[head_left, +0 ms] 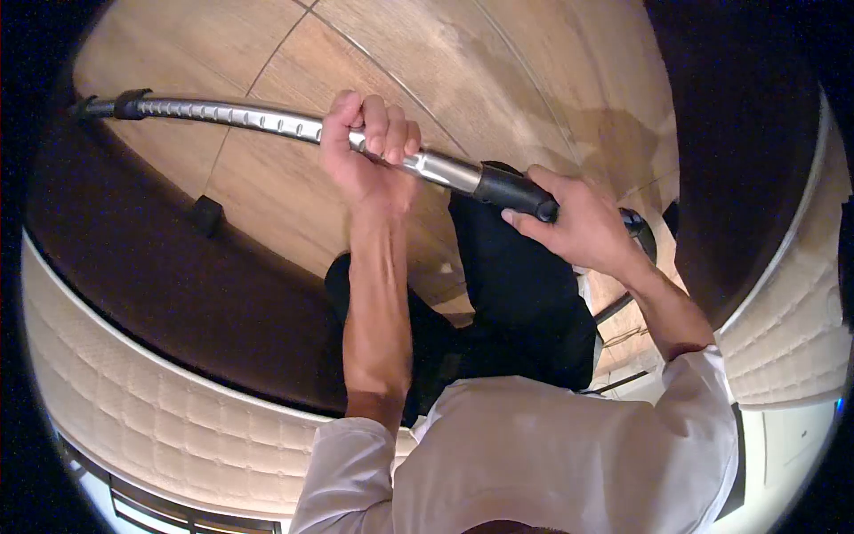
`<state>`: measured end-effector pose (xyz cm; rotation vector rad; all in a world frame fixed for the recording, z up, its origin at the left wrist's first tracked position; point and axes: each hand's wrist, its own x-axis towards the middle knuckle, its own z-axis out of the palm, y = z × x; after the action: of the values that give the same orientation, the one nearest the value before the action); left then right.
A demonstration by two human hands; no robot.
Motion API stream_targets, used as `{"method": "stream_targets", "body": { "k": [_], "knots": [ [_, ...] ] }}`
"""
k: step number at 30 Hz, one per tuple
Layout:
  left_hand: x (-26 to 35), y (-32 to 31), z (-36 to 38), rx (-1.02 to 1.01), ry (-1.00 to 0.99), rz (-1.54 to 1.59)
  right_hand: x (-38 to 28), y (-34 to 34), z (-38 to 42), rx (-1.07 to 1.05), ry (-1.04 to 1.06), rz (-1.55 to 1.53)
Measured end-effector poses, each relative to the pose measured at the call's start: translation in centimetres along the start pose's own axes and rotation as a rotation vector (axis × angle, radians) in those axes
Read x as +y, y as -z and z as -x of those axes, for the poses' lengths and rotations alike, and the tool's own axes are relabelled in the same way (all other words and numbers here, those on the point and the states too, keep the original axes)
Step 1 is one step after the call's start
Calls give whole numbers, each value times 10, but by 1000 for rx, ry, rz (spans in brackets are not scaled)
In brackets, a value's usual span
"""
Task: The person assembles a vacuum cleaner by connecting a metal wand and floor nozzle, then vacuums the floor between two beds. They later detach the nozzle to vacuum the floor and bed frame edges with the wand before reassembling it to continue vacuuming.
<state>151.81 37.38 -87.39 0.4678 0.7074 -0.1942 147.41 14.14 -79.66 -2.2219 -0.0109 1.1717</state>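
Note:
A shiny metal vacuum cleaner wand (pixel 267 119), notched along its length, runs from the far left toward the middle of the view. My left hand (pixel 372 147) is wrapped around its upper part, fingers curled over the tube. At the wand's right end is a black handle (pixel 511 189). My right hand (pixel 578 222) grips this handle, thumb below and fingers partly hidden behind it. Behind my right wrist a dark curved hose (pixel 642 233) shows in part. The wand's far end, with a black collar (pixel 133 104), reaches the dark bed base.
Wood-look floor tiles (pixel 463 62) spread beneath the wand. On the left stands a bed with a dark brown base (pixel 133 231), a black foot (pixel 208 215) and a cream quilted mattress (pixel 160 400). Another dark base (pixel 747 160) with a quilted mattress (pixel 787 343) is at the right.

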Motion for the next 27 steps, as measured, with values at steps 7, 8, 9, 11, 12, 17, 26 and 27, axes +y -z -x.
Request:
{"method": "stream_targets", "body": {
  "k": [7,8,9,11,12,17,26,27],
  "knots": [
    [18,1,-1,13,60,77,39,13,6,-327,145,-626],
    [15,-1,-1,6,50,77,47,18,3,-490,41,-558],
    [10,-2,0,-17,44,107,57,14,-5,-541,88,-324],
    [5,5,-2,-44,36,133,54,2,-10,-445,79,-250],
    [6,13,-8,-156,35,167,54,-6,-17,-362,79,-176],
    [14,20,-17,-86,15,154,54,-42,-20,77,263,196],
    [33,33,-17,-274,37,203,33,-22,-49,-591,199,-478],
    [34,34,-18,-270,33,207,34,-22,-50,-597,199,-474]
  ]
}}
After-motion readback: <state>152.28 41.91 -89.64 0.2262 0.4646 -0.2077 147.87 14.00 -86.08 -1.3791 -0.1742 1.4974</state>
